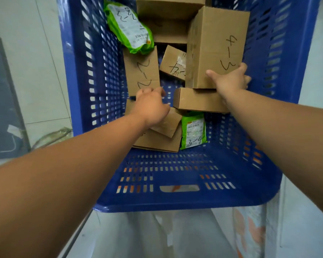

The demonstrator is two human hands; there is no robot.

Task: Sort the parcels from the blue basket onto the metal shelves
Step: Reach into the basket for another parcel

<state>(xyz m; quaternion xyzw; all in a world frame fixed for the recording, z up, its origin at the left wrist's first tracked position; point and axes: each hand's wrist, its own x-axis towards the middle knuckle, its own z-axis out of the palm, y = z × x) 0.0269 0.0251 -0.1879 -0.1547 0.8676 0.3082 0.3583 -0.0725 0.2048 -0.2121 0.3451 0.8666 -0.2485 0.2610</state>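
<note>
Right hand (231, 80): we grip the lower corner of the 4-3 box (214, 47), thumb flat on its face, fingers wrapped round its side.
Left hand (150, 107): fingers curled at the near edge of the 2-2 box (141, 69); we cannot tell whether they hold it.
4-3 box: on end atop a flat box (196, 99), inside the blue basket (175, 205).
Also inside: two green bags (129, 28), a small box (172, 62), other cartons.
Progress: we judge most sorting remains; no parcel has left the basket here, and the shelves are out of view.
</note>
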